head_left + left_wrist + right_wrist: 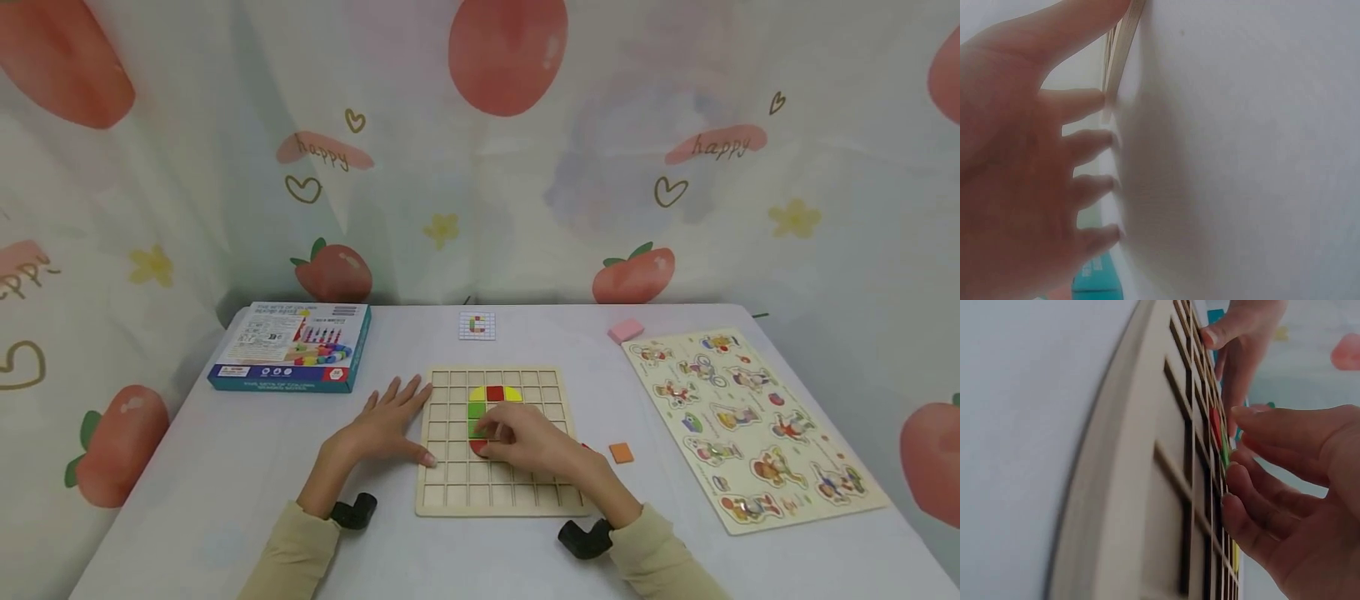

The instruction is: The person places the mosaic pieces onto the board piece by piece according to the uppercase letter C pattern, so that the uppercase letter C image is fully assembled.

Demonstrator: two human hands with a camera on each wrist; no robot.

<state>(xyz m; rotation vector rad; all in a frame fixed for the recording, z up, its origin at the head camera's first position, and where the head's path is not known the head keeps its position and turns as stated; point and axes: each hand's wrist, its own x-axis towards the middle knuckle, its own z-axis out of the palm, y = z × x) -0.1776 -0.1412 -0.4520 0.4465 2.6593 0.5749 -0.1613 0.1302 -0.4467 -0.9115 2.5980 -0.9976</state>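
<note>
A white table [225, 467] stands before a fruit-print curtain [525, 167]. Head view: the grid board [450, 492] lies centred; the left hand [382, 425] rests flat, fingers straight, at its left edge, apparently to steady it. The right hand [528, 442] lies over the coloured tiles [495, 393], fingertips on a red tile [476, 448] mid-board. A box [292, 346], card [477, 325], orange tile [621, 452] and puzzle [750, 425] lie around.

Left wrist view: the fingers [1085, 144] are spread, holding nothing.

Right wrist view: the fingers [1260, 506] are bent onto the cells; a firm pinch cannot be confirmed.

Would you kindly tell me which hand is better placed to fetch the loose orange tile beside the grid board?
Probably the right hand: the orange tile lies on its side of the grid board, while the left hand lies flat at the opposite edge.
</note>
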